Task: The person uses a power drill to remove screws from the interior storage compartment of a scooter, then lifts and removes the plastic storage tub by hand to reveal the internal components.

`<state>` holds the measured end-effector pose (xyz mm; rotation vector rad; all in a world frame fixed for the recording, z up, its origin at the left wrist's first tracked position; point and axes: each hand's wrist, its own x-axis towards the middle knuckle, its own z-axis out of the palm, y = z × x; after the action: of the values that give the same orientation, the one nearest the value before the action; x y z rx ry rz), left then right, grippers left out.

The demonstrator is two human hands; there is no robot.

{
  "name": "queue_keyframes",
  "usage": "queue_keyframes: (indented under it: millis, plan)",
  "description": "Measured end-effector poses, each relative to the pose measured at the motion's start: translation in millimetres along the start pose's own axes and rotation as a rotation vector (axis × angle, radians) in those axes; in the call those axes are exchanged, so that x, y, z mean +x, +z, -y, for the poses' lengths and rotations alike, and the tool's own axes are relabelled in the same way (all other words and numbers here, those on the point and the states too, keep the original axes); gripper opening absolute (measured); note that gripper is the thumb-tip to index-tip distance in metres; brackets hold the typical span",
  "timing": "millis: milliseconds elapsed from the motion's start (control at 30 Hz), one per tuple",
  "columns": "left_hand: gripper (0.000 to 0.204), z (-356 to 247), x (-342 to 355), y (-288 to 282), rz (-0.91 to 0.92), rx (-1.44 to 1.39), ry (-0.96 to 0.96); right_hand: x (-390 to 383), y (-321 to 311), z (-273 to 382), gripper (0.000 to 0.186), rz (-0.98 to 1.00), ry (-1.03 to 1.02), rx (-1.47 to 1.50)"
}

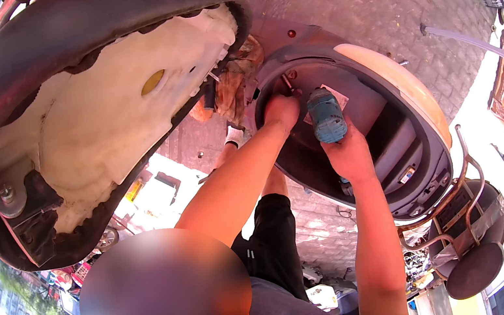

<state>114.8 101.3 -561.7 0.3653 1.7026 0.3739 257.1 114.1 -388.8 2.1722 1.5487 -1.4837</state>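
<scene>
Clasping the teal power tool (328, 120) in the right hand (350, 154), near the left edge of the compartment (361, 77); with left hand (282, 112) by the far edge, cannot tell if pinching; best aligned squarely.

No wording, number or brand can be read in the view. On the lower inner wall of the dark compartment (371, 96), a small pale sticker (407, 174) with coloured print is noted, its characters being too small to be made out; on the inner surface just beside the teal power tool (327, 117), a pale, roughly rectangular label (341, 98) is noted, partly covered by that tool, and no lettering can be distinguished on it. On the visible casing of the tool itself, no marking can be deciphered.
</scene>
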Motion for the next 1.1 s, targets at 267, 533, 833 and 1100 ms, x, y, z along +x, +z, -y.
queue_keyframes:
  millis: [267, 533, 833, 1100]
  plan:
    - [0.048, -23.2, -5.9, 25.0, -0.247, 0.401, 0.028, -32.7, -17.6, 0.4, 0.037, -0.114, -0.125, 0.263]
    - [0.043, -38.5, -6.1, -3.6, 0.088, 0.076, 0.023, -49.7, -22.5, -4.2, 0.040, -0.103, -0.199, 0.500]
    - [0.032, -42.7, 9.6, 0.1, 0.183, -0.778, -0.402, -49.7, -27.7, -2.6, 0.043, -0.133, -0.187, 0.433]
    - [0.027, -29.9, 29.7, 14.7, 0.316, -1.457, -0.506, -42.0, -24.5, 2.6, 0.041, -0.023, -0.130, 0.308]
